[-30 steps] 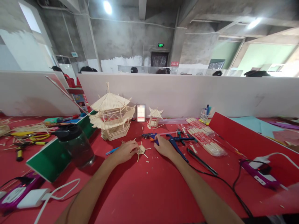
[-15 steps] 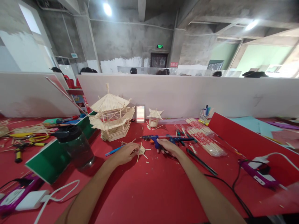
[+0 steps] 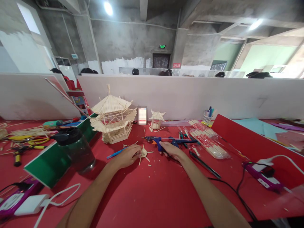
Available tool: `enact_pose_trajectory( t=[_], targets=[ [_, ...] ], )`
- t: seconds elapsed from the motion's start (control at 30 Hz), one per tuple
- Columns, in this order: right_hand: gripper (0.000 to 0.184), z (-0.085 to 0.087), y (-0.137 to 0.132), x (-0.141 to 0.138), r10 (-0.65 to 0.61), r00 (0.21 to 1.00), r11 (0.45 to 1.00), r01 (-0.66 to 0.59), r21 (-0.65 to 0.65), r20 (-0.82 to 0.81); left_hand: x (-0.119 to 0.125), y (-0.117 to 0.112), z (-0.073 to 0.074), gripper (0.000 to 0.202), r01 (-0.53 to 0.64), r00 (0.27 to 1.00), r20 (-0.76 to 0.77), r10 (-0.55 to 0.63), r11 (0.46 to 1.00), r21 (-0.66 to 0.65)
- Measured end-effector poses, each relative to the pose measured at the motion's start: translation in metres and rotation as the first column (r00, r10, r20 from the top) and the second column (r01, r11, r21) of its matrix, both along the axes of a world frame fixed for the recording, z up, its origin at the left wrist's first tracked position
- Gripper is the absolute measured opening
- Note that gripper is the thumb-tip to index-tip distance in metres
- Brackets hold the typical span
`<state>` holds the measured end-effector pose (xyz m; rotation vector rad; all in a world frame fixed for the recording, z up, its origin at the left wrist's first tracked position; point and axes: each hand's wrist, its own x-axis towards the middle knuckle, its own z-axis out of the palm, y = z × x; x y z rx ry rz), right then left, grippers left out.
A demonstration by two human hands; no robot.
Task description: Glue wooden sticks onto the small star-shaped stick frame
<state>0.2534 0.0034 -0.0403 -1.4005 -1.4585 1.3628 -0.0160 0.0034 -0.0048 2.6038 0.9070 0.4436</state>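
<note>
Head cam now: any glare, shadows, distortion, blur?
Head view: glare blooms around the left white ceiling lamp; wide-angle stretch toward the edges. Head view, desk: soft shadow beside the left forearm on the red tabletop; highlights on the clear plastic stick bag. Head view, centre: small pale wooden stick frame by the left hand looks soft, joints unreadable.

Near tabletop (image 3: 152, 193) open — bottle (image 3: 77, 152) left, cable (image 3: 237, 192) right

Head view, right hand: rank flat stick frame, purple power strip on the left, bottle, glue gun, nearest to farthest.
From the right hand:
1. glue gun: in its grip
2. flat stick frame: to its left, by the left hand
3. bottle: farther left
4. purple power strip: far left, near side
</note>
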Motion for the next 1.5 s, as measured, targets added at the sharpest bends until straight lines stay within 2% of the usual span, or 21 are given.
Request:
enact_pose_trajectory(
  t=[0.17,0.3,0.5,0.73,0.97,1.2,1.33,1.5],
  targets=[
    [0.044,0.005,-0.002,-0.001,0.013,0.996,1.0,-0.013,-0.003,-0.086,-0.001,0.001,-0.002,0.017,-0.011,1.0,-0.017,0.011,1.0,-0.003],
    [0.039,0.013,-0.003,-0.003,0.053,0.977,0.997,-0.041,0.067,-0.205,-0.001,0.001,-0.002,0.017,-0.009,1.0,-0.012,0.009,1.0,0.011],
    [0.051,0.02,-0.001,-0.005,-0.002,0.961,0.971,0.068,0.231,-0.275,-0.001,0.002,-0.004,0.017,0.012,1.0,0.012,-0.012,1.0,0.028],
    [0.056,0.018,0.004,-0.004,-0.125,0.929,0.953,0.211,0.219,-0.348,-0.001,0.003,-0.006,0.018,-0.017,1.0,-0.002,0.017,0.999,0.041],
    [0.054,0.02,0.003,-0.007,-0.156,0.88,0.933,0.28,0.226,-0.449,0.002,0.001,-0.004,0.014,-0.06,0.997,-0.041,0.063,0.995,0.081],
    [0.055,0.022,-0.001,-0.012,-0.123,0.842,0.955,0.244,0.168,-0.525,0.001,0.005,-0.009,0.02,-0.111,0.991,-0.057,0.12,0.985,0.135],
    [0.044,0.027,-0.008,-0.015,-0.083,0.838,0.951,0.229,0.209,-0.539,0.0,0.006,-0.01,0.024,-0.105,0.992,-0.061,0.115,0.983,0.148],
    [0.032,0.034,-0.017,-0.014,-0.035,0.876,0.928,0.207,0.311,-0.481,0.0,0.007,-0.012,0.025,-0.139,0.989,-0.033,0.146,0.978,0.155]
  ],
)
